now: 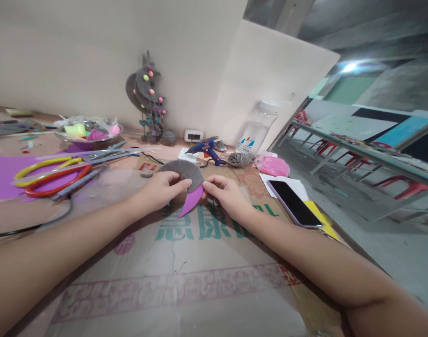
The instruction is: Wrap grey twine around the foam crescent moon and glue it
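Observation:
A crescent [192, 201] is held up over the cardboard; grey yarn [184, 171] covers its upper part in close turns, while the lower tip is bare purple. My left hand [170, 187] grips the wrapped part, thumb in front and fingers behind. At the crescent's right edge, where grey meets purple, my right hand [224, 192] pinches the yarn between thumb and forefinger; its other fingers are curled and partly hidden. A grey yarn ball [240, 159] lies beyond my right hand, with a thin strand trailing from it towards the hand.
Printed cardboard [171, 290] covers the table. Scissors [55, 178] and a metal bowl [90, 145] are on the left. A blue glue gun [206, 149], a water bottle [257, 128] and a decorated moon ornament [148, 93] stand behind. A phone [294, 203] lies right.

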Demonstrator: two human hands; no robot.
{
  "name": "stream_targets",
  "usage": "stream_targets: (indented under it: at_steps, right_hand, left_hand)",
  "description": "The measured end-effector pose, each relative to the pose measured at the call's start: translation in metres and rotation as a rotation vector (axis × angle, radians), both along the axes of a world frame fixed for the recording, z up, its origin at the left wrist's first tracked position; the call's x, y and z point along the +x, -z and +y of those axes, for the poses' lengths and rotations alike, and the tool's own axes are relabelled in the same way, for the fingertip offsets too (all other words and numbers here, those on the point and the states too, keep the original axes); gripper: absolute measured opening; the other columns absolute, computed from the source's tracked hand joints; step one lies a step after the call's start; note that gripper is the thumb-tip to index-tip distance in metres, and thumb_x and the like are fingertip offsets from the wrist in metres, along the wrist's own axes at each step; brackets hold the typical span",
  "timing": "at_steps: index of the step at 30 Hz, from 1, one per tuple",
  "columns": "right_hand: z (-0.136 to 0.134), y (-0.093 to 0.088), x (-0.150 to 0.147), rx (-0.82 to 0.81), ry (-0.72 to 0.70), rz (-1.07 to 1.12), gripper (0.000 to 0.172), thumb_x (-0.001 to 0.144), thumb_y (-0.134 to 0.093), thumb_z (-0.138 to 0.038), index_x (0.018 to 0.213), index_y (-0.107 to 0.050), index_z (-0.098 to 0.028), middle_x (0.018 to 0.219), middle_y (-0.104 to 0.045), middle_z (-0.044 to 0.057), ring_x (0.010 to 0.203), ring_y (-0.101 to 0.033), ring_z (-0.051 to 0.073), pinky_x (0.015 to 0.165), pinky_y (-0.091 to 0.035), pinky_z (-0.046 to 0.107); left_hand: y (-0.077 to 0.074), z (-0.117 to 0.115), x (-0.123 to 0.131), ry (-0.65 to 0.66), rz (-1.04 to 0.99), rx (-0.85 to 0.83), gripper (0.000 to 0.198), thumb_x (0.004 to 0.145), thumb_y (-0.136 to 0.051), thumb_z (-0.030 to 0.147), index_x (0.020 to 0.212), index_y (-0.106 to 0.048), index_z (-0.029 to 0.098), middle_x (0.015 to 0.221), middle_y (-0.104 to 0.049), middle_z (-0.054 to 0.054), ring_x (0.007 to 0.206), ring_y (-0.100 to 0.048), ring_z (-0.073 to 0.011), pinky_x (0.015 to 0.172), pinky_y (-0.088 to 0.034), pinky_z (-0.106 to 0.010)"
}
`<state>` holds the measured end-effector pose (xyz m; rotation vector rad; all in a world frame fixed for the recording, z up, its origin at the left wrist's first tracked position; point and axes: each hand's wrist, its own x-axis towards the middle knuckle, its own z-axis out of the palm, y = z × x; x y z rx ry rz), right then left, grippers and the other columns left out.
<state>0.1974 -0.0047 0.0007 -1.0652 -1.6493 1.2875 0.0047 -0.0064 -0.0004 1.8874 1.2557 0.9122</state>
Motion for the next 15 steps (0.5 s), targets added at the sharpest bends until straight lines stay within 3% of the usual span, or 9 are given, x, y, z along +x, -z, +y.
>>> stream_targets:
  at_steps: [8,15]
  right_hand:
    - [0.0032,0.0027,-0.0003,-0.020,-0.038,0.011,0.031,0.078,-0.057,-0.048,0.073,-0.058,-0.017,0.064,-0.059,-0.001,0.060,-0.055,0.010,0.060,-0.046,0.023]
    - [0.0009,0.0029,-0.0017,0.000,-0.023,0.037,0.023,0.073,-0.065,-0.038,0.079,-0.058,-0.017,0.071,-0.060,-0.002,0.063,-0.055,0.009,0.065,-0.046,0.023]
  left_hand:
    - [-0.0048,0.0003,0.0021,0.008,-0.176,-0.080,0.036,0.083,-0.049,0.037,0.053,-0.051,0.017,0.044,-0.049,0.002,0.039,-0.043,-0.0092,0.041,-0.031,-0.022]
    - [-0.0032,0.0003,0.0015,-0.005,-0.121,-0.030,0.035,0.083,-0.050,0.039,0.056,-0.053,0.017,0.048,-0.051,0.002,0.045,-0.046,-0.0104,0.045,-0.034,-0.022]
